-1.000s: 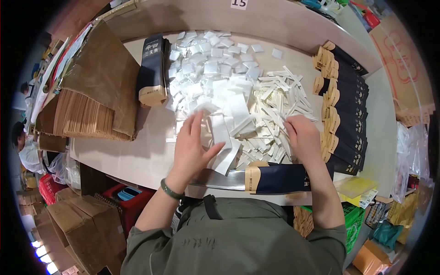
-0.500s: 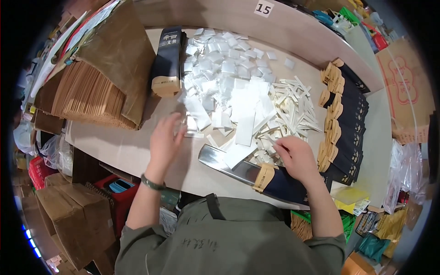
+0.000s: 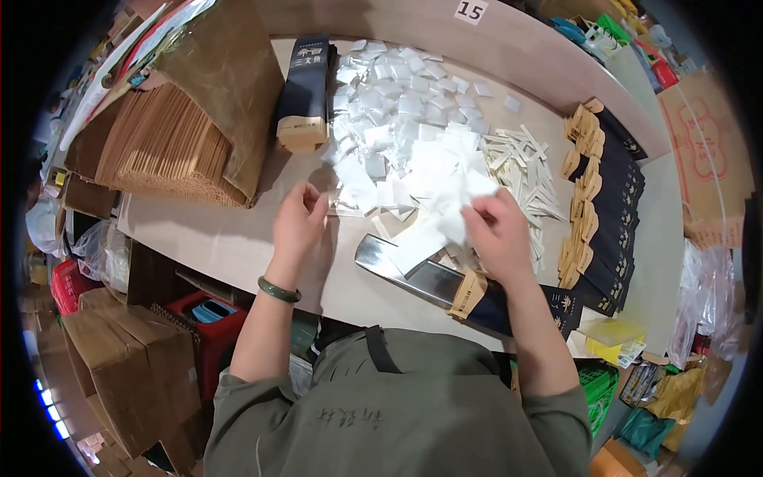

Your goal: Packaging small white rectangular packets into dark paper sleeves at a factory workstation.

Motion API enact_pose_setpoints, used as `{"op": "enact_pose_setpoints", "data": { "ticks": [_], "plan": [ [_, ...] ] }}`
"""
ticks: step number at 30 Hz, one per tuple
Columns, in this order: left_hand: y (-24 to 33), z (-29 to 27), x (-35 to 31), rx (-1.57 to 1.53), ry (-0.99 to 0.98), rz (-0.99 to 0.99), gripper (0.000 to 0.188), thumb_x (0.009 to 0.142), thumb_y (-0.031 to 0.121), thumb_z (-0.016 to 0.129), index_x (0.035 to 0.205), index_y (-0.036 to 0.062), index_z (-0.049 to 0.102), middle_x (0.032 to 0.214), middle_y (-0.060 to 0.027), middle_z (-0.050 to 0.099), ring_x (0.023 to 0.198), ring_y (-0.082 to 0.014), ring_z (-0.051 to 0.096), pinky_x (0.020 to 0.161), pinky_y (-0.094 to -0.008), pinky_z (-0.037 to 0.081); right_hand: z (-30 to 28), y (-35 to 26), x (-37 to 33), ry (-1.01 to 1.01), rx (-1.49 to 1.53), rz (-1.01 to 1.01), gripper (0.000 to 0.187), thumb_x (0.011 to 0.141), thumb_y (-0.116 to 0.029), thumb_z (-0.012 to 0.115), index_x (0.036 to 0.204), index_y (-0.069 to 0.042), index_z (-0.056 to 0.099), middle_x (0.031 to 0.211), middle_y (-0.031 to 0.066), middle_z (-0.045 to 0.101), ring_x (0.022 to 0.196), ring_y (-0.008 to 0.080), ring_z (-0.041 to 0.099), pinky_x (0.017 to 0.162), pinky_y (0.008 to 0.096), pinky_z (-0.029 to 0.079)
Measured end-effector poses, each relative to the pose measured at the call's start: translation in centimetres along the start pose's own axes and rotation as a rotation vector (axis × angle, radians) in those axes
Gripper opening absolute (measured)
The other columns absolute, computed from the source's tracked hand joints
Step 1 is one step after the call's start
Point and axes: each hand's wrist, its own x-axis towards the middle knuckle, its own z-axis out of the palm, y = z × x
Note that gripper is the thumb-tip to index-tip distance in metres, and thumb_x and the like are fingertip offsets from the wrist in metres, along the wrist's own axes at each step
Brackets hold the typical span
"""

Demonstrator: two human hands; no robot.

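My left hand (image 3: 300, 221) is closed in a pinch at the left edge of the pile. Whatever lies between its fingertips is too small to make out. My right hand (image 3: 501, 241) pinches a white flat packet (image 3: 453, 222), blurred against the white packets (image 3: 429, 163) heaped behind it. Below the right hand lies a dark paper sleeve (image 3: 489, 308) with a tan end. A shiny metal strip (image 3: 380, 259) sticks out of it to the left, and a white packet (image 3: 413, 248) rests across the metal.
Small clear sachets (image 3: 389, 91) spread across the back. Narrow cream packets (image 3: 524, 171) lie right of the white ones. Dark sleeves (image 3: 608, 226) overlap along the right side; another sleeve stack (image 3: 305, 87) stands back left. A carton (image 3: 230, 79) of brown cardboard pieces stands far left.
The view has shifted slightly. My right hand has moved up and left to the white packets. My left hand's fingers have drawn together from a looser spread.
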Motion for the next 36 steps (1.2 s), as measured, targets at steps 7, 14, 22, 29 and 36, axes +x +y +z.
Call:
{"op": "enact_pose_setpoints", "data": {
  "ticks": [7, 14, 22, 29, 36],
  "plan": [
    [3.0, 1.7, 0.7, 0.288, -0.130, 0.378, 0.038, 0.078, 0.019, 0.078, 0.111, 0.0057, 0.063, 0.103, -0.0148, 0.062, 0.092, -0.0336, 0.062, 0.079, -0.0400, 0.052, -0.7, 0.7, -8.6, -0.095, 0.225, 0.153, 0.010, 0.084, -0.006, 0.071, 0.081, 0.000, 0.063, 0.079, 0.0033, 0.048, 0.067, 0.0100, 0.047, 0.060, 0.0236, 0.038],
    [6.4, 2.6, 3.8, 0.247, -0.023, 0.613, 0.039, 0.080, 0.019, 0.076, 0.115, 0.0081, 0.063, 0.108, -0.0125, 0.062, 0.095, -0.0333, 0.062, 0.080, -0.0403, 0.051, 0.5, 0.8, -8.4, -0.257, 0.216, -0.095, 0.008, 0.083, -0.006, 0.071, 0.081, 0.000, 0.066, 0.077, 0.0069, 0.048, 0.065, 0.0155, 0.050, 0.056, 0.0278, 0.040],
    [9.2, 4.5, 9.1, 0.572, -0.028, 0.643, 0.016, 0.081, 0.010, 0.070, 0.095, 0.0027, 0.065, 0.097, -0.0155, 0.064, 0.092, -0.0374, 0.062, 0.079, -0.0465, 0.050, 0.0, 0.8, -8.0, -0.175, 0.398, 0.160, 0.009, 0.087, -0.006, 0.070, 0.084, 0.000, 0.065, 0.084, 0.0032, 0.049, 0.071, 0.0118, 0.049, 0.063, 0.0235, 0.038],
    [6.2, 0.7, -5.1, 0.062, -0.313, 0.471, 0.013, 0.091, 0.015, 0.062, 0.100, 0.0048, 0.065, 0.086, -0.0171, 0.063, 0.079, -0.0356, 0.062, 0.070, -0.0417, 0.050, -1.7, 2.6, -6.9, 0.026, 0.332, 0.095, 0.010, 0.094, -0.006, 0.063, 0.091, 0.003, 0.061, 0.081, 0.0016, 0.047, 0.071, 0.0104, 0.045, 0.065, 0.0228, 0.038],
    [3.5, 1.6, -11.5, 0.226, -0.399, 0.660, 0.034, 0.080, 0.005, 0.073, 0.113, 0.0056, 0.064, 0.099, -0.0119, 0.066, 0.091, -0.0323, 0.064, 0.081, -0.0402, 0.052, -2.9, -0.7, -5.0, -0.195, -0.047, -0.232, 0.008, 0.089, -0.005, 0.062, 0.096, -0.001, 0.064, 0.090, 0.0158, 0.056, 0.080, 0.0347, 0.058, 0.071, 0.0370, 0.049]
  ]
}}
